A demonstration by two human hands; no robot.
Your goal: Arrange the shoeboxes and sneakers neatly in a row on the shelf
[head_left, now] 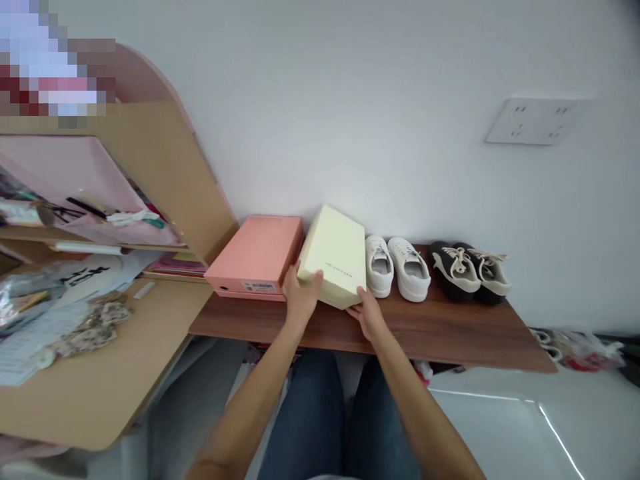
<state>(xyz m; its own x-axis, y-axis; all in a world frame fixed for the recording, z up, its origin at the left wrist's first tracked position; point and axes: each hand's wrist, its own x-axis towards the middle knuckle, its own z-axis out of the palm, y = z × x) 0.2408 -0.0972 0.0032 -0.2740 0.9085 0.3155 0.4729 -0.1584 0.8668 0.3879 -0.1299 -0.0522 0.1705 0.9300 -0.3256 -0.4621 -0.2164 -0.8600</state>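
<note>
A cream shoebox with small dark lettering on its lid is tilted above the brown wooden shelf top. My left hand grips its near left corner, the thumb on the lid. At the near right corner, my right hand holds it with the thumb against the edge and fingers underneath. Just left of it lies a pink shoebox with a white label on its front side. To the right stand a pair of white sneakers and a pair of black and beige shoes.
On the left is a tan desk with papers, a patterned scrunchie-like cloth and a shelf unit. A white wall with a socket plate rises behind. Shoes and a plastic bag lie on the floor at right.
</note>
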